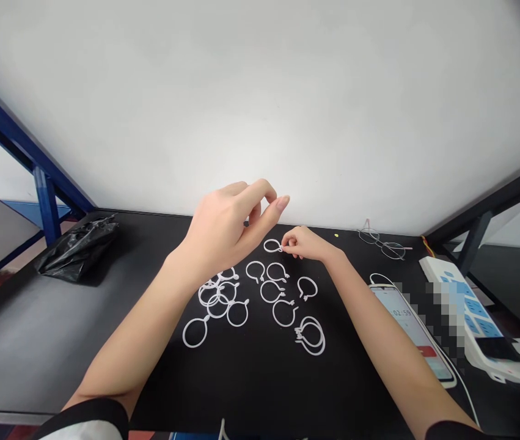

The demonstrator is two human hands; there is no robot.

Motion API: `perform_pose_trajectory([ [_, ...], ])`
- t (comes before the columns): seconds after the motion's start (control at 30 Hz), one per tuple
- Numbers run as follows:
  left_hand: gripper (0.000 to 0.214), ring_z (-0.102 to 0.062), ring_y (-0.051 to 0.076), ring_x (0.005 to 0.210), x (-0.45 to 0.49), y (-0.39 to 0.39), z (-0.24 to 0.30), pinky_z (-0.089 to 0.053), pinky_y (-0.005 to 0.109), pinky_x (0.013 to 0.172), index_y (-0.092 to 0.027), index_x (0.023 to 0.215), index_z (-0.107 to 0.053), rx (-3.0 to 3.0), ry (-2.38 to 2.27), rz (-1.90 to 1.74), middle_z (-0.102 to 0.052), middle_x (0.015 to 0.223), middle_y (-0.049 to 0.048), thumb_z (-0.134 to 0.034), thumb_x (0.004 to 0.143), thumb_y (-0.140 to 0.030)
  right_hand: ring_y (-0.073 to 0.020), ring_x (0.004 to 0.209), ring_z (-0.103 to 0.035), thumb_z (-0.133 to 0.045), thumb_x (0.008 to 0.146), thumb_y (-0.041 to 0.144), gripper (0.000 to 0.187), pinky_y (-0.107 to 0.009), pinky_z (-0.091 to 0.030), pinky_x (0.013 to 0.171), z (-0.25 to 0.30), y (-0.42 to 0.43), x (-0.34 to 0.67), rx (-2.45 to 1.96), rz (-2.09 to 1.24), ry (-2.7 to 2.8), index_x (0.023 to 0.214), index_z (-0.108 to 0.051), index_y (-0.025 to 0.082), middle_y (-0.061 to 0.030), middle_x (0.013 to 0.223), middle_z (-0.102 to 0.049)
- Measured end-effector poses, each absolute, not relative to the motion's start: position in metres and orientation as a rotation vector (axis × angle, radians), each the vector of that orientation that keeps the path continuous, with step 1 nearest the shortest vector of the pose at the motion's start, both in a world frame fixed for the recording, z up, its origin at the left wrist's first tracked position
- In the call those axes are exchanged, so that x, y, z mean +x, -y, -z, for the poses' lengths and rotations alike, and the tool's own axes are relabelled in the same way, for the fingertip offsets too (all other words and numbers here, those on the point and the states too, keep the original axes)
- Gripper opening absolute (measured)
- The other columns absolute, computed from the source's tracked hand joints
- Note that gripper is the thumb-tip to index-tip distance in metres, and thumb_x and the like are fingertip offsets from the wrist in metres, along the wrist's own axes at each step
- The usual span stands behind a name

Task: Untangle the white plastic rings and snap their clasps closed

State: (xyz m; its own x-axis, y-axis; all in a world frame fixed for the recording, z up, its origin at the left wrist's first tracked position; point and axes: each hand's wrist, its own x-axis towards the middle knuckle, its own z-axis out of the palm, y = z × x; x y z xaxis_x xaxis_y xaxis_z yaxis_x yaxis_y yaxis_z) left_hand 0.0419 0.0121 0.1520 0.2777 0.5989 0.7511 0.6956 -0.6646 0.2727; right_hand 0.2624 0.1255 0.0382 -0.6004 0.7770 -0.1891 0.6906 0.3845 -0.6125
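Observation:
My right hand (303,242) is low over the far part of the black table (250,379). Its thumb and fingertips pinch the small end tab of a white plastic ring (272,240). My left hand (236,223) hangs higher and nearer, its fingers curled and thumb close to the index finger, with nothing visible in it. Below and left lies a cluster of overlapping white rings (195,347). To their right are several separate rings with gaps and small clasp ends, among them an open ring (284,326). Two or more overlapping rings (324,345) lie nearest my right forearm.
A black plastic bag (79,250) lies at the left. Wire-frame glasses (392,250) rest at the back right, near a tiny yellow bit (336,235). A phone (406,321) with a white cable and a white power strip (464,318) occupy the right side. A white wall (260,110) rises behind.

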Motion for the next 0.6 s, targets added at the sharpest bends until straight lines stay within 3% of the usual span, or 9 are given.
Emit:
perform_pose_trajectory([
  [0.13,0.022,-0.051,0.01,0.058,0.044,-0.009,-0.152,-0.043,0.022,0.056,-0.016,0.083,-0.058,-2.479,1.153,1.315,-0.056,0.063,-0.0006,-0.046,0.096,-0.03,-0.0091,0.043,-0.052,-0.061,0.082,0.027,0.014,-0.021,-0.041,0.046,-0.082,-0.101,0.261,-1.169,-1.078,2.4,0.082,-0.065,0.014,0.0027,0.052,-0.057],
  [0.23,0.025,-0.055,0.014,0.068,0.046,-0.003,-0.156,-0.046,0.025,0.059,-0.017,0.086,-0.058,-2.469,1.04,1.359,-0.06,0.071,0.0027,-0.052,0.093,-0.04,-0.0083,0.047,-0.053,-0.061,0.086,0.03,0.015,-0.02,-0.042,0.047,-0.13,-0.062,0.262,-0.95,-1.08,2.345,0.088,-0.066,0.016,0.0047,0.054,-0.056],
  [0.4,0.055,-0.06,0.017,0.076,0.051,0.006,-0.158,-0.047,0.026,0.058,-0.016,0.099,-0.056,-2.547,0.988,1.307,-0.064,0.087,0.0071,-0.055,0.08,-0.068,-0.0062,0.046,-0.051,-0.063,0.087,0.022,0.005,-0.019,-0.042,0.047,-0.174,-0.005,0.266,-0.781,-0.51,2.286,0.088,-0.068,0.021,0.0069,0.053,-0.056],
  [0.6,0.054,-0.058,0.011,0.061,0.054,0.011,-0.157,-0.043,0.021,0.052,-0.017,0.097,-0.054,-2.656,0.943,1.338,-0.064,0.075,0.0016,-0.056,0.08,-0.068,-0.0064,0.045,-0.053,-0.062,0.088,0.018,0.009,-0.02,-0.043,0.047,-0.177,0.012,0.268,-0.788,-0.198,2.271,0.089,-0.069,0.024,0.0069,0.055,-0.061],
])
